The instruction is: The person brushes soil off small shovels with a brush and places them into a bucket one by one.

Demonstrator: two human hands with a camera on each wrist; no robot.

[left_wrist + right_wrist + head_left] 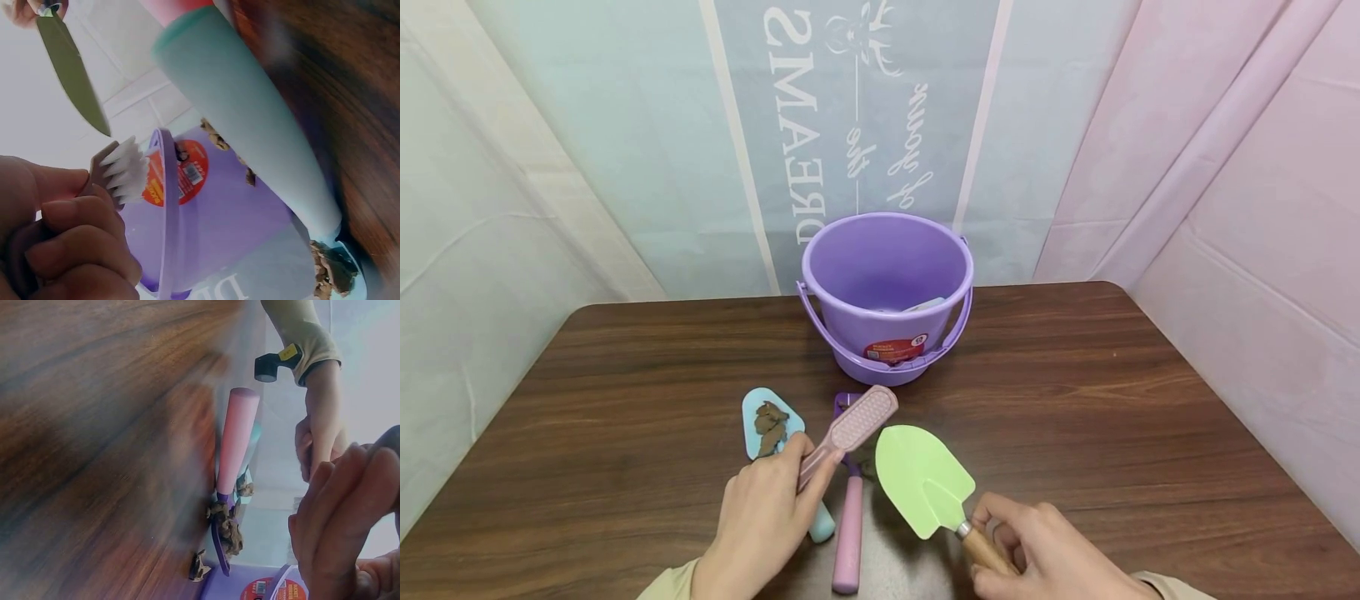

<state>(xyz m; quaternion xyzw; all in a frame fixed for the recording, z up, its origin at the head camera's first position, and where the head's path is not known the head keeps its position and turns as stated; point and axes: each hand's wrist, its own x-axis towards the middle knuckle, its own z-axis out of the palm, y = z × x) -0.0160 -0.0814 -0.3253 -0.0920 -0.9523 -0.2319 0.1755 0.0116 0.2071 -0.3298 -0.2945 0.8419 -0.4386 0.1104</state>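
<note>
evenly bright head view, hazy wrist views, tabletop [125, 437] sheen

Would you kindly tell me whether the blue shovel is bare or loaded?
Loaded: the head view shows brown clumps on the blue shovel.

Head view: from above the near side of the bench [625, 433], facing forward and down, at moderate distance from the purple bucket [842, 329].
Left wrist view: very near to the left fingers [90, 269], low and turned sideways, with the bench along the right edge.
Right wrist view: very near to the right fingers [340, 522], low over the bench and also turned sideways.
Brush [861, 421]: shared by head and left wrist views.
Purple bucket: shared by all three, cut by the lower edge in the right wrist view.
</note>
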